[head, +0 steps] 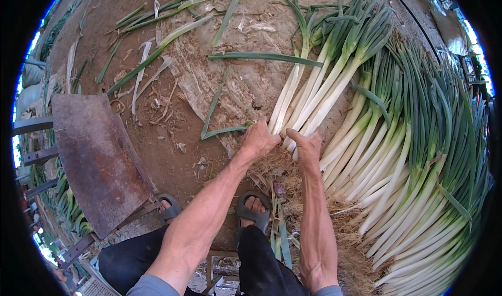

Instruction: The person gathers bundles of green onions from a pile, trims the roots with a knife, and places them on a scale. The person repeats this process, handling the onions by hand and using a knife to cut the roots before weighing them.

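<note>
Several long green onions [313, 88] lie fanned out on the ground in front of me, white ends towards me and green leaves pointing away. My left hand [260, 138] is closed around the white ends of the leftmost stalks. Just to its right, my right hand [307, 146] grips the white ends of the neighbouring stalks, its thumb on top. Thin brown roots hang below both hands. A large heap of green onions [396, 170], roots towards me, spreads to the right of my right hand.
A rusty metal plate [100, 159] on a metal frame stands at the left. Loose green leaves [164, 45] and dry peelings litter the dirt ground and a flat, dirty sheet [208, 96]. My sandalled feet are below my arms, with cut leaves [283, 233] beside them.
</note>
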A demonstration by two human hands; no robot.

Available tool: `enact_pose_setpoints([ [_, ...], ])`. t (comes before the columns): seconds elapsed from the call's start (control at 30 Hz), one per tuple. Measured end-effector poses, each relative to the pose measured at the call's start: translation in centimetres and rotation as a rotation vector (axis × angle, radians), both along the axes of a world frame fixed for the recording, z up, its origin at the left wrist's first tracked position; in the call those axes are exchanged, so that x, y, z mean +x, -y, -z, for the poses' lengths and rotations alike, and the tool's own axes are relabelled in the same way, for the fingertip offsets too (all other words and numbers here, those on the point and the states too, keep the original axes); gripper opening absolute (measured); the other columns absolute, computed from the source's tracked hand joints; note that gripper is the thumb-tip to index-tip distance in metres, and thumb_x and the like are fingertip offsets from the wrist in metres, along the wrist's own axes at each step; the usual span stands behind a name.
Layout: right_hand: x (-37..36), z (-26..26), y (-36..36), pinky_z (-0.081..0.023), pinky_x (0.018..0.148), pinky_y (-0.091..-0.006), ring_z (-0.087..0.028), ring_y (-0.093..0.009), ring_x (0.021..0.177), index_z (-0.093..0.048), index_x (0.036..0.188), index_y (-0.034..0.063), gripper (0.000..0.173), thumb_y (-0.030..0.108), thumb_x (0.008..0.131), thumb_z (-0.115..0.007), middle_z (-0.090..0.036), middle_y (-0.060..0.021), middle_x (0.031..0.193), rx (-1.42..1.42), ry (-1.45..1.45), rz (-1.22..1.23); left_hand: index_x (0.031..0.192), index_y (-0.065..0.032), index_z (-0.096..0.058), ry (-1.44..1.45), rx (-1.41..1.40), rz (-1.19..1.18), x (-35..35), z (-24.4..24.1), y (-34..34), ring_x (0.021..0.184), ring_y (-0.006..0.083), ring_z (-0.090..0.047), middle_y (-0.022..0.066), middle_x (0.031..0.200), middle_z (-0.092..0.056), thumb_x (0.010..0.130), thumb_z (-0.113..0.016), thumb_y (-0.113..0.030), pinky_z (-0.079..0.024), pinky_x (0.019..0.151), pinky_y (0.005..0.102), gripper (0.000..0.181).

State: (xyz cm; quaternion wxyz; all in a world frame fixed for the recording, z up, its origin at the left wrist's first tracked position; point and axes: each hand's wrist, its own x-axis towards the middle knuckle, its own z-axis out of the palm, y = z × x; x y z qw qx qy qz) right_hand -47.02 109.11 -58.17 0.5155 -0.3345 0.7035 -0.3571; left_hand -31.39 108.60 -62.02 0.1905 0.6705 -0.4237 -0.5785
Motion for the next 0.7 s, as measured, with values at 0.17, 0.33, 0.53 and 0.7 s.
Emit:
enact_pose_setpoints([
  [0.17,-3.6,-1.0,0.2,-0.054,0.097,-0.0402,-0.067,-0.022,0.1,-0.048,0.131,-0.013,0.085,0.028,0.068,-0.089,-0.067,-0.0203,0.104,0.105,0.28,-0.072,0.123,0.0041,-0.058,-0.384,0.13,-0.05,0.4,-2.6,0.2,0.077,0.0107,-0.063,0.0072,0.092,-0.066,0.082,-0.076,-0.022,-0.053,0.061,0.0244,0.052],
  [0.33,-2.7,-5.2,-0.1,-0.05,0.1,-0.0403,-0.066,-0.028,0.106,-0.053,0.13,-0.0096,0.076,0.024,0.07,-0.087,-0.067,-0.0206,0.112,0.052,0.22,-0.009,0.125,0.0032,-0.057,-0.716,0.042,-0.229,-1.9,-1.4,-1.8,0.084,0.0094,-0.062,0.0051,0.1,-0.066,0.09,-0.074,-0.019,-0.054,0.071,0.0234,0.045],
  [0.53,-4.5,-6.6,-1.1,-0.042,0.11,-0.0431,-0.062,-0.032,0.114,-0.055,0.13,-0.0089,0.079,0.029,0.07,-0.089,-0.067,-0.0215,0.117,0.005,0.141,-0.076,0.134,0.0046,-0.05,-0.763,0.066,-0.262,-2.6,-4.6,-3.7,0.092,0.0112,-0.064,0.0077,0.11,-0.067,0.094,-0.071,-0.018,-0.056,0.077,0.0254,0.051],
  [0.7,-4.0,-9.6,-4.4,-0.043,0.111,-0.052,-0.059,-0.036,0.121,-0.056,0.129,-0.0113,0.086,0.042,0.07,-0.087,-0.063,-0.0265,0.124,0.032,0.081,-0.089,0.142,0.0003,-0.046,-0.824,0.056,-0.4,-3.8,-4.0,-6.6,0.094,0.0137,-0.065,0.0095,0.113,-0.066,0.096,-0.067,-0.015,-0.057,0.078,0.0273,0.054],
])
